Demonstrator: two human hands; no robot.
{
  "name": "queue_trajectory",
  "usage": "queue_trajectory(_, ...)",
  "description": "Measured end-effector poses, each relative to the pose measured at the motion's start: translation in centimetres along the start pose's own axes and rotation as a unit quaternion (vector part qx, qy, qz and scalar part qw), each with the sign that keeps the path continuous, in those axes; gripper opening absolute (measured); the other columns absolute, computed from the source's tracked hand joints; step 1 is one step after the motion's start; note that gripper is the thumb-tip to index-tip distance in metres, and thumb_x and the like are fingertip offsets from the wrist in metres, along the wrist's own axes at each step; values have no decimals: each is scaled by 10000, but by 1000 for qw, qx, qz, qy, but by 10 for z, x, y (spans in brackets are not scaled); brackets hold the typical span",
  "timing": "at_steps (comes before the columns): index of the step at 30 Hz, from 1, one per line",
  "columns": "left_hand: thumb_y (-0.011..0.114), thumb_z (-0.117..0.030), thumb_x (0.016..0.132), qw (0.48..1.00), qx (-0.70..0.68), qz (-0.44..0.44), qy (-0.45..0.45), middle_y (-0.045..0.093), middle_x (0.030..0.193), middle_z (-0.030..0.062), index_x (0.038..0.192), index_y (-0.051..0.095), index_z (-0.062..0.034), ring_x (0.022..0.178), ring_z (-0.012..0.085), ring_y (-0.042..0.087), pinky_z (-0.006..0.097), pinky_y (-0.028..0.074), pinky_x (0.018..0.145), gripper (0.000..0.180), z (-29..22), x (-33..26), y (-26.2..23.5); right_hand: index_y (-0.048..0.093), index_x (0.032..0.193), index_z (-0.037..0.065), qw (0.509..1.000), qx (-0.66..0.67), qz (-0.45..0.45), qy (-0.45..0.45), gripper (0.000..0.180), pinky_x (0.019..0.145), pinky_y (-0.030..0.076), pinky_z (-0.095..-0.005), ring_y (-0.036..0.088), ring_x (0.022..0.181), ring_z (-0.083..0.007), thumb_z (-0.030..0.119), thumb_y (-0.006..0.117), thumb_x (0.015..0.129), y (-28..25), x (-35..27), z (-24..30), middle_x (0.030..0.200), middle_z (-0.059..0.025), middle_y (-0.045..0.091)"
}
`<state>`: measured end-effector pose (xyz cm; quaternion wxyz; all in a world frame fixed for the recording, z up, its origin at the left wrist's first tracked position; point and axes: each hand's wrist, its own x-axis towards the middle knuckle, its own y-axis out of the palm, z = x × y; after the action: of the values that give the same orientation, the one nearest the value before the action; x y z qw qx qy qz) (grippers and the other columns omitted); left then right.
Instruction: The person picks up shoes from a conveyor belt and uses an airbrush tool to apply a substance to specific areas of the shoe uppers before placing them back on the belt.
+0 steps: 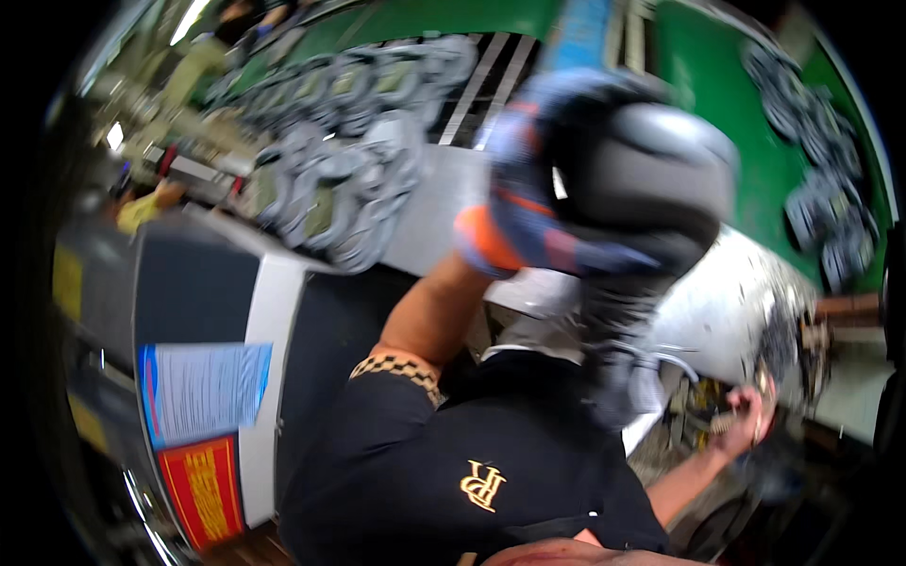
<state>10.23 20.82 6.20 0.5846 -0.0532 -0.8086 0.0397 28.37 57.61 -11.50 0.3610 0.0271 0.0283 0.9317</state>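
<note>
My left hand (524, 212), in a blue-grey and orange knit glove, is raised in front of me and closed on a dark grey shoe (651, 189). The shoe is held close to the camera and blurred by motion. Its rounded grey end points up and right, and its laces (618, 316) hang toward my chest. Off to the lower right is my right hand (746, 415), bare, its fingers curled. A dark, blurred thing (780, 340) lies just beyond those fingers; what they hold cannot be made out.
Grey shoe-shaped pieces (354, 174) crowd the far-left work surface, beside metal rollers (486, 80). More grey parts (821, 170) lie on the green belt (698, 66) at right. A dark cabinet (198, 283) with pasted sheets stands left. A person (241, 24) is at the far left.
</note>
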Motion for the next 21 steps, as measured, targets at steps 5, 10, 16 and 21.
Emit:
queue_trajectory(5, 781, -280, 642, 977, -57, 20, -206, 584, 1189, 148, 1260, 508, 33, 1044, 237, 589, 344, 446, 933, 745, 33, -19, -20, 442, 1265, -92, 976, 60, 210, 4, 510, 543, 464, -260, 530, 597, -144, 137, 538, 819, 82, -28, 68, 763, -112, 572)
queue_trajectory(10, 724, -216, 644, 954, -100, 128, -251, 616, 1119, 138, 1255, 510, 36, 1041, 218, 590, 335, 453, 926, 694, 46, 9, -5, 470, 1231, -111, 941, 47, 325, -87, 532, 538, 470, -255, 567, 608, -141, 128, 560, 765, 134, -22, 126, 845, -138, 570)
queue_trajectory(16, 716, -427, 710, 959, -32, 153, -238, 599, 1166, 162, 1273, 488, 50, 1056, 237, 592, 356, 448, 942, 773, 51, 13, 5, 528, 1203, -66, 857, 24, 416, -303, 466, 541, 435, -219, 549, 592, -93, 58, 573, 756, 194, 0, 176, 770, -87, 602)
queue_trajectory(21, 722, -160, 744, 939, -166, 152, -262, 614, 1161, 156, 1277, 474, 58, 1053, 238, 605, 348, 474, 929, 627, 51, 19, 13, 574, 1086, 22, 840, 5, 376, -391, 348, 501, 415, -250, 558, 500, -120, 69, 633, 746, 231, 17, 177, 588, -48, 589)
